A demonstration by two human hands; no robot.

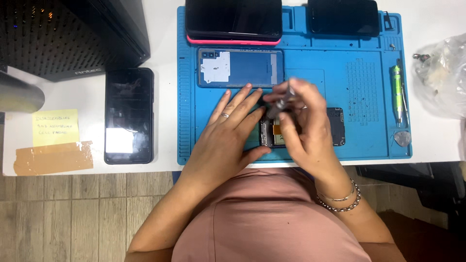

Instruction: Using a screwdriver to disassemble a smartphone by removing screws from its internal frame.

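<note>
The fingers of the right hand [303, 121] are pinched around the shaft of a thin grey screwdriver [280, 104], which leans with its tip down toward the opened phone [276, 136] lying face-down on the blue repair mat [369, 140]; the tip itself is hidden behind the knuckles, so whether it sits in a screw head cannot be told. The fingers of the left hand [233, 136] are spread flat and hold nothing, pressing on the left part of the phone with the thumb along its near edge, a ring on one finger. To do this well, I judge the driver should stand more upright over the screw, with light downward pressure and the turning done by the fingertips alone, so the small head is not stripped; the flat hand should go on bracing the phone against sliding on the mat, clear of the exposed orange ribbon. Just beyond the hands lies the removed blue back cover [240, 68], and past it two more phones [234, 19] at the mat's far edge. A green-handled tool [397, 92] and a grey pick [402, 138] lie at the mat's right side. Well apart to the left, on the white worktop [165, 97], rests a black phone [129, 115] beside a yellow note [55, 127].
</note>
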